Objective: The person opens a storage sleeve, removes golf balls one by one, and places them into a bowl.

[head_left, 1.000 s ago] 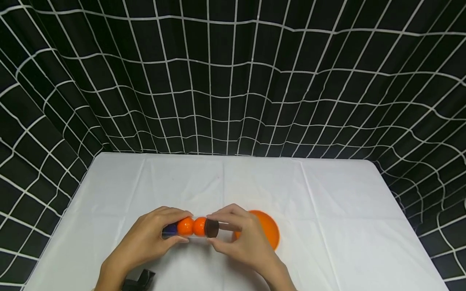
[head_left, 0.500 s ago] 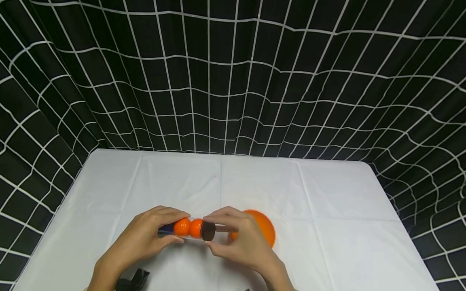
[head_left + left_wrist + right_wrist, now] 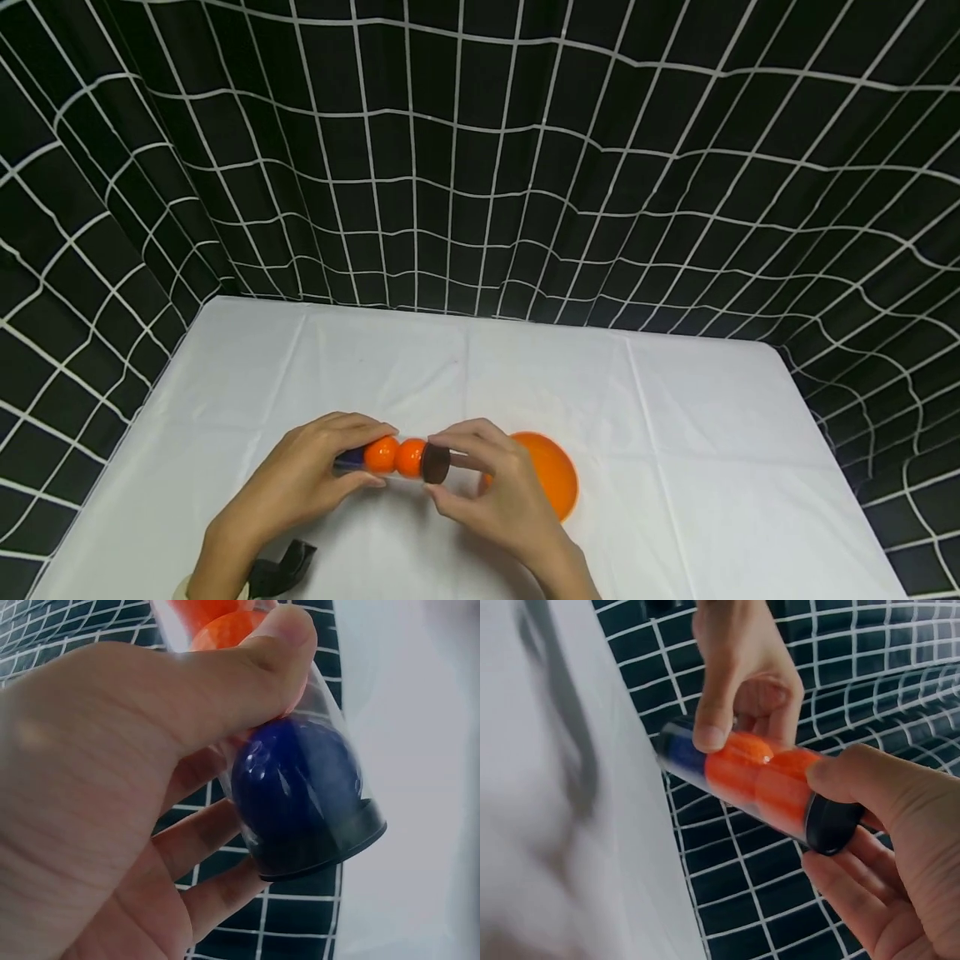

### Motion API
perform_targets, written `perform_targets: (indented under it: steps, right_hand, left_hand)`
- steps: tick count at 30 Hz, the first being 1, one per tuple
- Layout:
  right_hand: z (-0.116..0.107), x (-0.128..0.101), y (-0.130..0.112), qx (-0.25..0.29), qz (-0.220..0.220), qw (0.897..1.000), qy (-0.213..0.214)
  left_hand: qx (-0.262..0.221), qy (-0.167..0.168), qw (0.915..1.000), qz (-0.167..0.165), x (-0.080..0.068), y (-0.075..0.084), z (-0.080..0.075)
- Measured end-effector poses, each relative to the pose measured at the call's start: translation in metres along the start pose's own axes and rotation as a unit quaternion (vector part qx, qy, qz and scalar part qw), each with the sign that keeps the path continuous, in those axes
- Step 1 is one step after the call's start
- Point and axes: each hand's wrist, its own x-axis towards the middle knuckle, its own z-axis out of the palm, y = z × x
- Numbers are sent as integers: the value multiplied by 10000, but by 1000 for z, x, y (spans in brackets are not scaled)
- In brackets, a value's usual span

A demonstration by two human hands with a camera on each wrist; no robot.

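Observation:
A clear plastic tube [image 3: 393,457] lies level between both hands above the white table [image 3: 675,467]. Inside it sit a blue ball [image 3: 296,787] at the left end and two orange balls [image 3: 735,769] beside it. My left hand [image 3: 315,475] grips the tube's left part, thumb in front and fingers behind. A black base [image 3: 330,851] closes that end. My right hand [image 3: 487,492] pinches the black cap [image 3: 436,463] at the tube's right end between thumb and fingers; the cap [image 3: 832,821] sits against the tube's mouth.
An orange round dish [image 3: 555,479] lies on the table just behind my right hand, partly hidden by it. A black strap [image 3: 281,567] shows at my left wrist. Black cloth with a white grid [image 3: 480,167] hangs behind and beside the table.
Both hands keep their hold on the tube and cap and have barely moved. The head view has shifted slightly.

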Motion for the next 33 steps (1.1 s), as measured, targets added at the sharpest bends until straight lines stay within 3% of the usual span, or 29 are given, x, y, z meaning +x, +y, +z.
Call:
perform_targets:
  steps: [5,9,14,19,25,33]
  right_hand:
    - [-1,-4,-3,566,390,9976,-62]
    - [-3,-4,-5,1107,656,9915,-184]
    - [-2,-1,-3,1271,648,9898,-23]
    - [2,0,0,1414,646,9877,152]
    - [22,-2,3,1022,616,9928,-70]
    - [54,-8,9,321,806,9949,-519]
  left_hand:
    - [-53,-304,9995,24,-1,2,-9]
    - [22,-329,9994,74,-1,2,-14]
    - [51,-111,9999,5,-2,0,-16]
    - [31,376,9992,-127,-8,-4,-22]
    - [-146,617,9975,-297,-12,-7,-30]
    - [-151,784,9968,-99,-14,-12,-30]
